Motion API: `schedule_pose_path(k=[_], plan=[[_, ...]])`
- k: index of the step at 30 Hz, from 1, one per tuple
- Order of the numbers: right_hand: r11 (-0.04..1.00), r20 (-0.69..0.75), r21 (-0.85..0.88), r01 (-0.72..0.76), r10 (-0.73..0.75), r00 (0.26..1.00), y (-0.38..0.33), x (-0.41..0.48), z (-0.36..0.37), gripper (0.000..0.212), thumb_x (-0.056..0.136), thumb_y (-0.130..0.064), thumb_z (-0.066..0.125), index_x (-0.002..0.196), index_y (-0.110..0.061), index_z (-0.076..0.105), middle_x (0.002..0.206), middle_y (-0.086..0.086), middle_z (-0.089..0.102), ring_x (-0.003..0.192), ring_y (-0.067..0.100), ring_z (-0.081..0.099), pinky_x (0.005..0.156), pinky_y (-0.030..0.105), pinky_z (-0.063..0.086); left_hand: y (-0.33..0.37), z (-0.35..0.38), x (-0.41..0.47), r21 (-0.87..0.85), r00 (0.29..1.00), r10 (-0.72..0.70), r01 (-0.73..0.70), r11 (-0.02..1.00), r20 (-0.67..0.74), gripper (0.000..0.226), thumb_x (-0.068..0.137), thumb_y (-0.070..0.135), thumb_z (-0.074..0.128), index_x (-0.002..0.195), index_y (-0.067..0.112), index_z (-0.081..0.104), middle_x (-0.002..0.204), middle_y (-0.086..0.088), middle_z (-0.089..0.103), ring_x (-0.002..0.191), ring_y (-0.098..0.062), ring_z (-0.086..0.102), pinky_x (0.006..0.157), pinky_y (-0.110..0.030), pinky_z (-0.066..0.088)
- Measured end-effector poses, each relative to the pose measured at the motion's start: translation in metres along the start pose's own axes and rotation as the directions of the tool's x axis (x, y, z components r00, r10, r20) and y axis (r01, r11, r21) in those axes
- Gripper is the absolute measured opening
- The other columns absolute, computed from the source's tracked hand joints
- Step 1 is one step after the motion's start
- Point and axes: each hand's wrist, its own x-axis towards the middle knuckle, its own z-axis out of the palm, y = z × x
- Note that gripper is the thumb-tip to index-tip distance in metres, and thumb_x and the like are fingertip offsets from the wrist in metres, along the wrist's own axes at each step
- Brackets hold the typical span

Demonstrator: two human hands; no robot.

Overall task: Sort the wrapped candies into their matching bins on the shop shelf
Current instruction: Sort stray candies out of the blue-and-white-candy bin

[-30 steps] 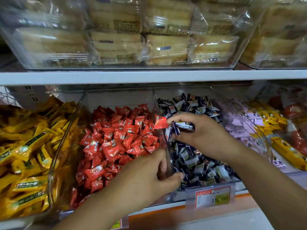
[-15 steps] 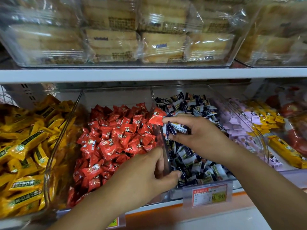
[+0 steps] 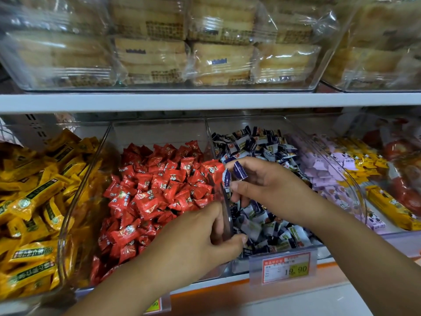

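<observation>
Head view: the right grip hangs over the blue bin, thumb and fingers pinching a few blue candies. One red candy sits at its index fingertip, just above the clear divider. The left grip clasps that divider's front end, thumb on the blue side and fingers on the red side. The red bin lies just left of the divider. Yellow bars lie further left and lilac candies to the right. A price tag hangs below.
</observation>
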Motion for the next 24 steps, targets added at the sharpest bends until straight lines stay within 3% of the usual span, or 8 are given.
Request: schedule_pose_path(k=[4,10,14,17,19,21,24], plan=[[1.0,-0.018,0.023,0.002,-0.001,1.0,0.001,0.002,0.001,0.032,0.094,-0.017,0.06,0.122,-0.031,0.061,0.077,-0.002,0.071,0.068,0.006,0.064,0.067,0.014,0.049,0.0,0.0,0.0,-0.003,1.0,0.002,-0.002,1.0,0.005,0.042,0.079,0.066,0.056,0.078,0.026,0.043,0.067,0.005,0.056,0.05,-0.007,0.04,0.054,-0.033,0.037],[0.997,-0.041,0.076,0.019,-0.016,0.999,0.005,0.003,0.004,0.036,0.093,-0.016,0.061,0.124,-0.032,0.061,0.081,0.001,0.072,0.078,0.012,0.067,0.082,0.027,0.055,-0.001,0.0,0.0,-0.004,1.0,0.004,-0.004,1.0,-0.004,0.042,0.078,0.066,0.057,0.078,0.026,0.044,0.069,0.001,0.059,0.049,-0.008,0.04,0.053,-0.034,0.037],[0.998,-0.057,0.057,0.029,-0.026,0.998,0.001,0.001,0.0,0.028,0.092,-0.015,0.062,0.113,-0.034,0.064,0.081,-0.001,0.072,0.077,0.01,0.068,0.075,0.021,0.055,-0.001,0.001,0.001,-0.019,1.0,0.01,-0.01,1.0,-0.002,0.043,0.077,0.066,0.057,0.078,0.026,0.043,0.066,0.001,0.058,0.046,-0.008,0.038,0.051,-0.033,0.035],[0.996,-0.065,-0.053,-0.066,0.063,0.996,0.001,-0.004,-0.028,0.014,0.09,-0.021,0.064,0.099,-0.032,0.064,0.082,-0.007,0.072,0.074,0.004,0.067,0.066,0.016,0.05,-0.001,0.0,0.0,-0.023,1.0,0.006,-0.006,1.0,0.007,0.043,0.078,0.067,0.056,0.078,0.026,0.043,0.068,0.001,0.06,0.046,-0.007,0.038,0.051,-0.032,0.035],[0.95,0.083,-0.253,-0.182,0.209,0.974,0.003,-0.012,-0.052,0.014,0.084,-0.031,0.071,0.097,-0.034,0.065,0.091,-0.01,0.071,0.085,0.004,0.066,0.073,0.02,0.051,-0.001,0.0,-0.001,-0.021,1.0,0.001,-0.001,1.0,0.012,0.041,0.079,0.066,0.056,0.078,0.027,0.043,0.07,0.002,0.06,0.047,-0.008,0.039,0.052,-0.03,0.035],[0.88,0.192,-0.384,-0.279,0.371,0.908,0.005,-0.019,-0.062,0.023,0.077,-0.037,0.076,0.099,-0.039,0.067,0.093,-0.02,0.069,0.087,-0.006,0.063,0.075,0.014,0.047,0.0,0.0,-0.001,-0.021,1.0,-0.001,0.002,1.0,0.011,0.041,0.079,0.065,0.056,0.078,0.027,0.043,0.07,0.003,0.06,0.048,-0.008,0.04,0.052,-0.029,0.035],[0.873,0.11,-0.419,-0.249,0.321,0.941,0.01,-0.014,-0.046,0.016,0.085,-0.036,0.07,0.101,-0.039,0.068,0.1,-0.021,0.069,0.087,-0.008,0.063,0.076,0.012,0.047,0.001,-0.001,-0.001,-0.013,1.0,-0.009,0.009,1.0,0.013,0.042,0.078,0.067,0.055,0.079,0.026,0.043,0.07,0.003,0.059,0.048,-0.008,0.039,0.052,-0.027,0.034]])
